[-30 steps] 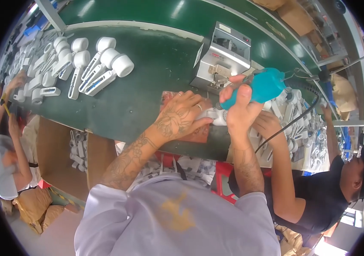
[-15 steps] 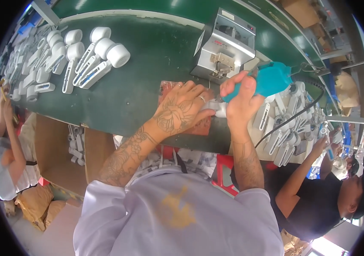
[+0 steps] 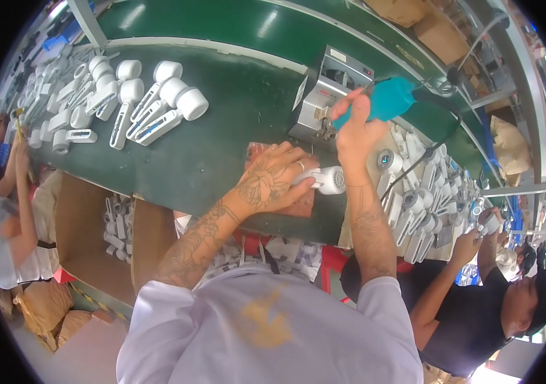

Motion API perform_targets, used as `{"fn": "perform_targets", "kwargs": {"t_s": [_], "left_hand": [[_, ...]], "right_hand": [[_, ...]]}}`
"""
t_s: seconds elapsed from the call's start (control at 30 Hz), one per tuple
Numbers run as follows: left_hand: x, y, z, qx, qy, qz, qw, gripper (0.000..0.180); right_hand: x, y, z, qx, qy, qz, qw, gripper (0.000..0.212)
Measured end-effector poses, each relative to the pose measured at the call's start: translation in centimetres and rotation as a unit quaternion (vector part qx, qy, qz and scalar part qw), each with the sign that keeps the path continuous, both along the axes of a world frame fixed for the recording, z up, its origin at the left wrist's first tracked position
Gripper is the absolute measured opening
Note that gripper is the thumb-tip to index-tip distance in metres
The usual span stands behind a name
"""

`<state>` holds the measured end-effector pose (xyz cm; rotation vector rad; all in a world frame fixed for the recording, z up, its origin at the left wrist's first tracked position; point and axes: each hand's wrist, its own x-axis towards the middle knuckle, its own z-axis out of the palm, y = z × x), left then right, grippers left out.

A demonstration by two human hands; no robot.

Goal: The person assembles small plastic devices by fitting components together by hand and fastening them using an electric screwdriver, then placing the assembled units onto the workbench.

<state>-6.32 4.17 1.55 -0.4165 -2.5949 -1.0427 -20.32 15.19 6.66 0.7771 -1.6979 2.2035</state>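
Note:
My left hand (image 3: 275, 178) is closed round the handle of a white hair-dryer-shaped housing (image 3: 331, 180), pressing it on a reddish-brown pad (image 3: 298, 206). The housing's round head, with a grille at its end, sticks out to the right. Wrapped in my right hand (image 3: 357, 131) is a teal electric screwdriver (image 3: 388, 99) with a dark cord. It is held above and apart from the housing, beside the front of a silver screw feeder (image 3: 330, 96). My fingers and the feeder hide or crowd the screwdriver's tip, so I cannot tell whether it touches anything.
Many similar white housings (image 3: 169, 96) lie on the green bench (image 3: 221, 96) at left, and more (image 3: 417, 205) are heaped at right. An open cardboard box (image 3: 87, 237) holds several more. Co-workers sit at left (image 3: 7, 224) and right (image 3: 471, 301). The screwdriver's cord hangs over the right-hand heap.
My right hand has lifted the screwdriver off the housing and up toward the screw feeder. The housing's grilled head now shows. My left hand still grips it; the whole view has shifted slightly.

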Motion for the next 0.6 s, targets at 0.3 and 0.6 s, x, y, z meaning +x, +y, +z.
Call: {"fn": "perform_targets", "kwargs": {"t_s": [0.3,0.6], "left_hand": [[0.0,-0.3,0.3,0.001,0.014,0.011,1.000,0.031],[-0.3,-0.1,0.3,-0.010,0.007,-0.001,1.000,0.032]], "right_hand": [[3.8,1.8,2.9,0.083,-0.083,-0.003,0.993,0.044],[7.6,5.2,0.9,0.087,-0.081,0.027,0.993,0.059]]}}
